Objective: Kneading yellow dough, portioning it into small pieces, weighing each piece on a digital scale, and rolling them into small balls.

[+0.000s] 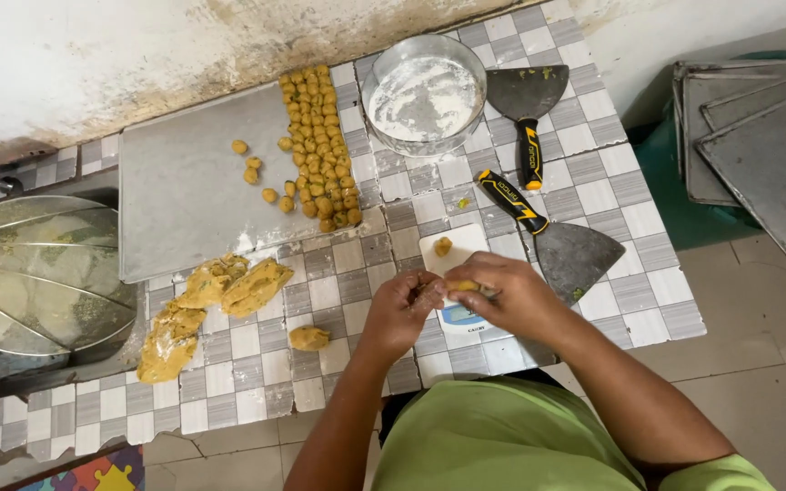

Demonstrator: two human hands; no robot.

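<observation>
Low in the middle of the frame, the person's left hand [404, 305] and right hand [507, 293] meet over a small white kitchen scale [457, 314] on the checked-tile counter [338, 273]. Both hands are closed narrowly around a small piece of yellow dough [463, 286], pinched between the fingertips just above the scale; another small dough piece [443, 245] sits on the scale's upper part.

To do this portioning well, the person would likely keep each pinch the same size as the dough balls [318, 136] lined up on the metal tray [184, 191] in the upper middle, and work with light pressure so the dough does not smear. More dough lies near: a lump [308, 338] left of the hands and larger slabs [220, 286] further left. A floured round tin [424, 95] and two scrapers [548, 227] stand above and to the right.
</observation>
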